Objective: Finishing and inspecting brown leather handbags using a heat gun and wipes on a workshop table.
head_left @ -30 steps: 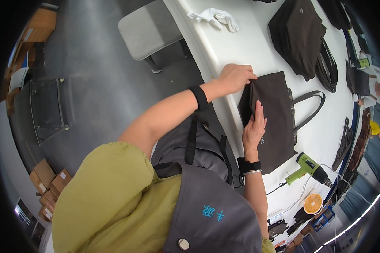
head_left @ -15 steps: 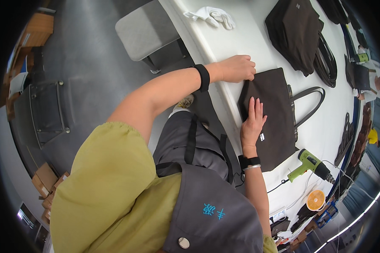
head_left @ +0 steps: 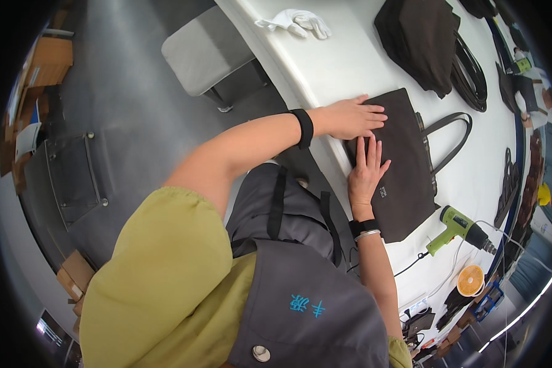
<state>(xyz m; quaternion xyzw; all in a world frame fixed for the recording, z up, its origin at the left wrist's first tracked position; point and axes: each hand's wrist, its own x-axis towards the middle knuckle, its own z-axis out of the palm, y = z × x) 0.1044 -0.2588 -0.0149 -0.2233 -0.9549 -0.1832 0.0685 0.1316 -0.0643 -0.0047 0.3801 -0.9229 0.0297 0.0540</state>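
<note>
A dark brown tote bag (head_left: pixel 405 175) lies flat on the white table, with one looped handle (head_left: pixel 454 141) stretched out on its far side. My left hand (head_left: pixel 352 118) rests on the bag's near edge toward its upper corner, fingers extended over the fabric. Just below it, my right hand (head_left: pixel 365 175) presses flat on the same panel with fingers straight and thumb apart. The fingertips of both hands nearly meet. Neither hand grips anything. A small light print shows beside my right hand.
A stack of dark bags (head_left: pixel 420 43) lies beyond, and white gloves (head_left: pixel 295 23) sit near the table edge. To the right are a green heat gun (head_left: pixel 457 230) with its cord and an orange-topped round object (head_left: pixel 471 280). A grey stool (head_left: pixel 205 52) stands left of the table (head_left: pixel 343 67).
My left hand has gone from bent fingers at the bag's corner to lying flat on its panel, closer to my right hand. The right hand stays flat on the bag.
</note>
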